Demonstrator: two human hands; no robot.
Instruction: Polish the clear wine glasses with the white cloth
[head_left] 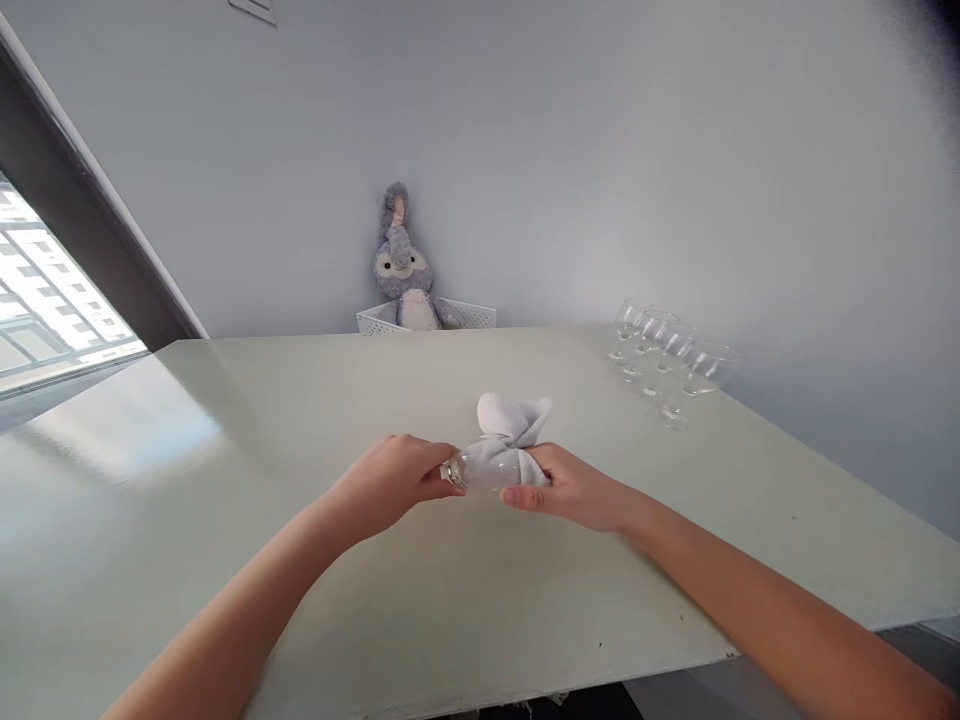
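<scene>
A clear stemmed glass [480,472] is held on its side above the table, its bowl toward the right. My left hand [394,480] is closed around the narrow stem end, thumb and fingers pinching it. A white cloth [504,418] is bunched against the bowl, and one loose fold sticks up behind it. My right hand [576,490] grips the cloth at the bowl end, with its thumb along the near side. The far fingers of the right hand are hidden behind the cloth, and I cannot tell how far the cloth reaches into the bowl.
Several stemmed glasses [671,352] stand upright at the right edge of the pale table [315,400]. At the far edge, a grey plush toy [403,272] sits in a white perforated basket [476,316]. A wall rises behind, and a window [52,290] is at left.
</scene>
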